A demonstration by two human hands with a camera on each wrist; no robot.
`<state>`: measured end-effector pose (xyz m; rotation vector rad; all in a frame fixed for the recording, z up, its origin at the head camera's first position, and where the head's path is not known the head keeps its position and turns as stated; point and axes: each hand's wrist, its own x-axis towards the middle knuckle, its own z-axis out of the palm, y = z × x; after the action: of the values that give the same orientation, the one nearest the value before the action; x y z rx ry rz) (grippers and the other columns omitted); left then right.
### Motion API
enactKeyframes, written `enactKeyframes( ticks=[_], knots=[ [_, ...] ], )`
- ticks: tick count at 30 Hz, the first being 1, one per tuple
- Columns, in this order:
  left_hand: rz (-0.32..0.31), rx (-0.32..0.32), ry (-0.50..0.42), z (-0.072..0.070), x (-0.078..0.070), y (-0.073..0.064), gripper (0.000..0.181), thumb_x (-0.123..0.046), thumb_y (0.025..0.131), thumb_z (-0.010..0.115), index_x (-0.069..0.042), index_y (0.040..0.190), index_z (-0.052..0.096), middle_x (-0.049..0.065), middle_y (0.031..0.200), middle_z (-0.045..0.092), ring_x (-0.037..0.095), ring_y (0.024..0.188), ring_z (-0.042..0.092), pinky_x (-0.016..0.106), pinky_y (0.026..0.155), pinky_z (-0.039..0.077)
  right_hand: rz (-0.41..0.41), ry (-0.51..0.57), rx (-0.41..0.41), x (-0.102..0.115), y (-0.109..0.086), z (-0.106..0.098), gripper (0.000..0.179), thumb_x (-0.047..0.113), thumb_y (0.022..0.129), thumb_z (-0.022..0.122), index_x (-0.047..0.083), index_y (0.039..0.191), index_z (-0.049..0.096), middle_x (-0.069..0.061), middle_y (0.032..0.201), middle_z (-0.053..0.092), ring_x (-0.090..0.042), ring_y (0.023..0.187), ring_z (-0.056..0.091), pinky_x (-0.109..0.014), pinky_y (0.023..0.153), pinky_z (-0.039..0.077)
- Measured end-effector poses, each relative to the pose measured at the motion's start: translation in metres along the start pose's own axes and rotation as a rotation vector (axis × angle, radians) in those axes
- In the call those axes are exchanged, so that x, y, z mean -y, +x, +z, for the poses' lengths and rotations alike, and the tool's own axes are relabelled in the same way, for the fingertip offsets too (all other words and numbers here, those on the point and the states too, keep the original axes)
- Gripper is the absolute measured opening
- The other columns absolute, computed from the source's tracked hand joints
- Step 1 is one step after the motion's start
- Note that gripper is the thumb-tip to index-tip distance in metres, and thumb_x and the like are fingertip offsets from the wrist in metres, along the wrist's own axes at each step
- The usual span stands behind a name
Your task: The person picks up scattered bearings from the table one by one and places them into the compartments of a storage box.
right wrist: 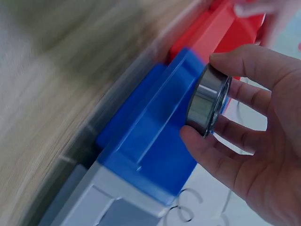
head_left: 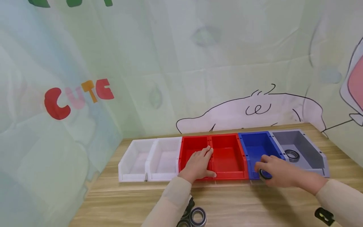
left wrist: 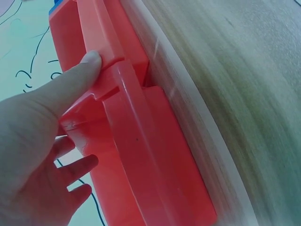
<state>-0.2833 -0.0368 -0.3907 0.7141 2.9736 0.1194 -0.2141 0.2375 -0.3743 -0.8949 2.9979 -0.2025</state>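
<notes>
One bearing [right wrist: 203, 104], pinched by the right hand [head_left: 279, 171], is seemingly being placed; release into the blue bin [head_left: 256, 151] nearby seems needed; left hand [head_left: 197, 164] relaxed.

From here I make out a smooth, blue rectangular plastic bin [head_left: 257, 150]; at its front, a shiny silver metal ring [right wrist: 205, 102]; beneath it, the brown wood-grained surface [head_left: 232, 205]; behind it, a pale, matt, creased cloth-like backdrop [head_left: 170, 78].
</notes>
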Motion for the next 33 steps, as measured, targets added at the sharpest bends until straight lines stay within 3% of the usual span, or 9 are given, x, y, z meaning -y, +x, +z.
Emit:
enactKeyframes(
  ticks=[9, 19, 28, 33],
  knots=[
    [0.000, -0.004, 0.006, 0.001, 0.000, -0.003, 0.098, -0.042, 0.067, 0.079, -0.022, 0.146, 0.025, -0.004, 0.153, 0.023, 0.019, 0.135, 0.031, 0.038, 0.109, 0.033, 0.080, -0.005, -0.027, -0.027, 0.026, 0.004, 0.024, 0.016, 0.069, 0.071, 0.018, 0.090, 0.059, -0.001, 0.082, 0.048, -0.015, 0.070, 0.045, -0.029, 0.060, 0.041],
    [0.001, -0.002, 0.023, 0.001, 0.001, -0.001, 0.097, -0.043, 0.067, 0.078, -0.021, 0.146, 0.025, -0.003, 0.153, 0.023, 0.019, 0.136, 0.030, 0.037, 0.109, 0.033, 0.236, 0.052, 0.015, -0.044, 0.066, 0.017, 0.034, 0.012, 0.074, 0.069, 0.003, 0.105, 0.060, -0.019, 0.096, 0.055, -0.033, 0.084, 0.054, -0.052, 0.077, 0.050],
    [-0.005, -0.010, 0.038, 0.002, -0.001, -0.001, 0.097, -0.044, 0.067, 0.078, -0.022, 0.146, 0.026, -0.004, 0.152, 0.024, 0.019, 0.135, 0.031, 0.036, 0.108, 0.035, 0.313, 0.058, 0.038, -0.054, 0.079, 0.036, 0.043, 0.009, 0.078, 0.064, -0.007, 0.117, 0.055, -0.031, 0.109, 0.053, -0.044, 0.097, 0.055, -0.058, 0.087, 0.045],
    [-0.006, -0.015, 0.032, 0.000, 0.000, -0.002, 0.097, -0.044, 0.068, 0.077, -0.022, 0.146, 0.025, -0.004, 0.153, 0.024, 0.019, 0.134, 0.031, 0.036, 0.107, 0.037, 0.322, 0.042, 0.029, -0.053, 0.081, 0.036, 0.041, 0.010, 0.078, 0.063, -0.007, 0.115, 0.057, -0.033, 0.109, 0.054, -0.046, 0.098, 0.054, -0.058, 0.088, 0.044]
  ],
)
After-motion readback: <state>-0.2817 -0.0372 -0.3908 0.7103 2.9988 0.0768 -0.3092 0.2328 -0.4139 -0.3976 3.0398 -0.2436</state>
